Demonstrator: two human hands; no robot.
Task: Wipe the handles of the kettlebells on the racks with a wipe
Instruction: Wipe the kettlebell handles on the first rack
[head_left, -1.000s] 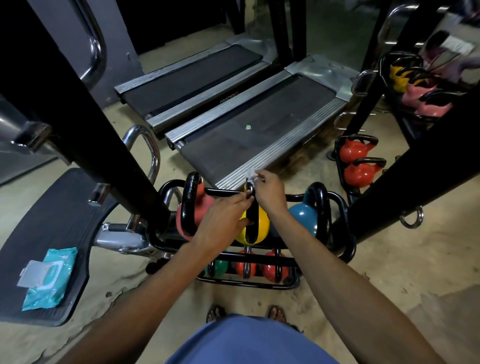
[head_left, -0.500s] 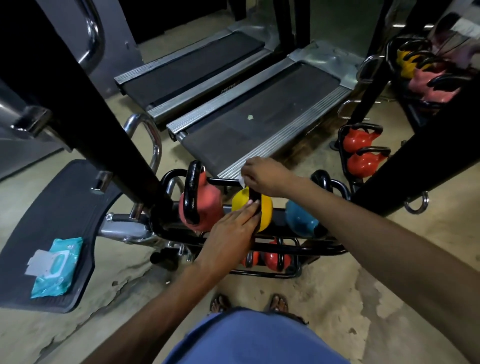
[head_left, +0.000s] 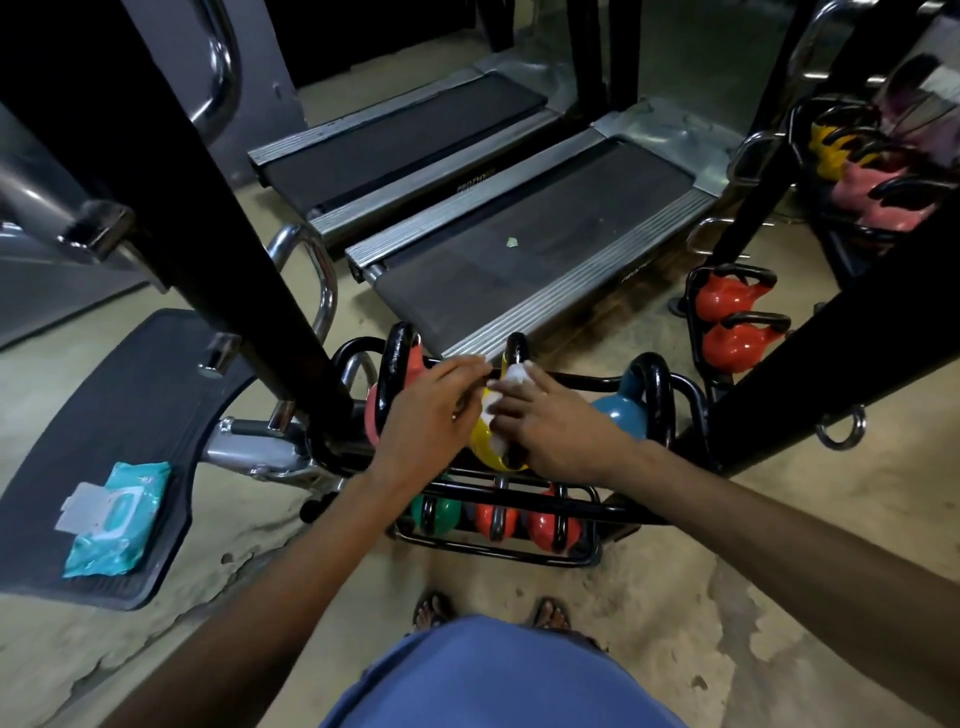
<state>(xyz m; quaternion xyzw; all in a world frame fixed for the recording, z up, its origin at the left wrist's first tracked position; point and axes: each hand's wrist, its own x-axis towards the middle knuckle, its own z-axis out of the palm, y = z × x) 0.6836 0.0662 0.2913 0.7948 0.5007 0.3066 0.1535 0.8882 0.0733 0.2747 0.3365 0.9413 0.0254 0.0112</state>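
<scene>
A black rack (head_left: 592, 512) stands on the floor in front of me. Its top row holds a pink kettlebell (head_left: 371, 415), a yellow kettlebell (head_left: 483, 447) and a blue kettlebell (head_left: 621, 413), all with black handles. On the lower row sit a green kettlebell (head_left: 439, 514) and two red ones (head_left: 545, 525). My right hand (head_left: 556, 421) grips a white wipe (head_left: 511, 375) against the yellow kettlebell's handle (head_left: 517, 345). My left hand (head_left: 431, 410) reaches across the pink kettlebell, its fingertips touching the wipe's left side.
A teal pack of wipes (head_left: 111, 519) lies on a black rubber platform (head_left: 130, 395) at the left. Two treadmills (head_left: 524, 249) lie beyond the rack. A second rack with red kettlebells (head_left: 730, 322) stands at the right. Black slanted beams (head_left: 171, 197) cross both sides.
My right hand slid the wipe from the top of the yellow kettlebell's handle down its near side. My left hand rose from the yellow body to beside the handle.
</scene>
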